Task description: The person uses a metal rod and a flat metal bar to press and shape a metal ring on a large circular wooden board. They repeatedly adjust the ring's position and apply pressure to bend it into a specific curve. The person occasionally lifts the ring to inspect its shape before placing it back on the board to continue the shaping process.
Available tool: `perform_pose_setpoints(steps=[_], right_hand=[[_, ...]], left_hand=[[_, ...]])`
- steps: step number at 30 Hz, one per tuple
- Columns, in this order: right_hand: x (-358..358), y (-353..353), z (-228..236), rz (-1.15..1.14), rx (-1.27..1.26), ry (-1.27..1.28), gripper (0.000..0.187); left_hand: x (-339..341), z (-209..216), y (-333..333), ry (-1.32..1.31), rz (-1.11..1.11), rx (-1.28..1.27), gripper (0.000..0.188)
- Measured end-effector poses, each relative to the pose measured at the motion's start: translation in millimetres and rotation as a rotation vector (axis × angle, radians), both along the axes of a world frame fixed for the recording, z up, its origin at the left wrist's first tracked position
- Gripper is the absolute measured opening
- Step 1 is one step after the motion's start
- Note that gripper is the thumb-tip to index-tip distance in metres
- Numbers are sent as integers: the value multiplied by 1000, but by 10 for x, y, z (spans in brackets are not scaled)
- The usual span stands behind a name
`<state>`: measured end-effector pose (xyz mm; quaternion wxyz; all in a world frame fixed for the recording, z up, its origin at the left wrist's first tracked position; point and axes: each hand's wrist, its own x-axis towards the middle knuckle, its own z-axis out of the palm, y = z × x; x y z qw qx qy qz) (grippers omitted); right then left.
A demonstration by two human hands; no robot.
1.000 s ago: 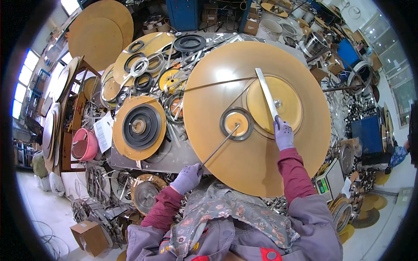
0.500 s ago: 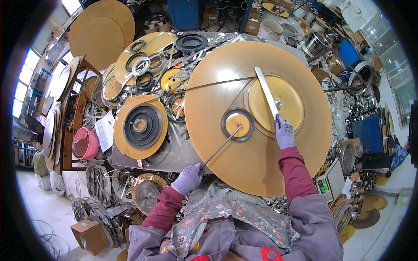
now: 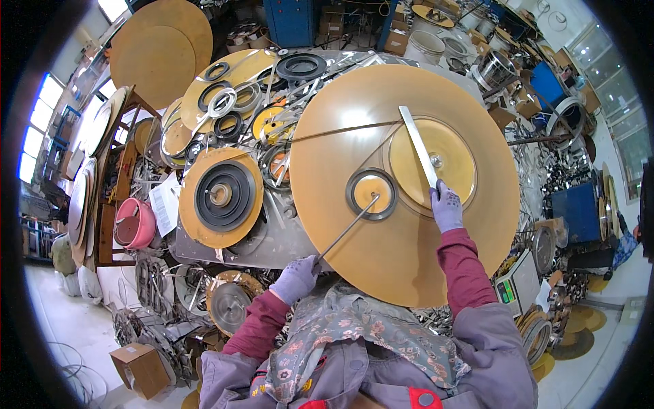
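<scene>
My left hand (image 3: 296,281), in a pale purple glove, is closed round the near end of a thin metal rod (image 3: 346,230). The rod's far tip rests at the centre of a small tan disc (image 3: 370,187) with a dark coiled ring (image 3: 351,195) around it. My gloved right hand (image 3: 447,208) grips the lower end of a flat metal bar (image 3: 417,145), which lies across a yellowish round plate (image 3: 455,146). Both sit over a large tan disc (image 3: 327,198). A thin dark strip (image 3: 344,129) runs over that disc toward the bar's upper end.
Left of the large disc lies a tan disc with a dark coil (image 3: 238,213). Several rings and coils crowd the table (image 3: 279,242) behind it. A pink bowl (image 3: 142,221) stands at the left, a weighing scale (image 3: 516,290) at the right. Metal scrap surrounds the table.
</scene>
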<state>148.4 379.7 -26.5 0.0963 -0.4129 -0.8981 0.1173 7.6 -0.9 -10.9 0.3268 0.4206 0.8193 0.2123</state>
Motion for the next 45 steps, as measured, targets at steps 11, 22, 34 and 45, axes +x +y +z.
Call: perform_pose_setpoints(steps=[11,22,34,45], right_hand=[[5,11,1,-20,7,19,35],[-9,-7,31,-36,-8,6,36],[14,15,40,-41,-1,-14,39],[23,43,39,-32,12,-43,37]], left_hand=[[-3,-31,-29,-18,-16,13,16],[26,-63,-37,-1,-18,37,14],[-37,14,0,-23,3,-9,15],[-17,-32,4,-24,4,-1,17]])
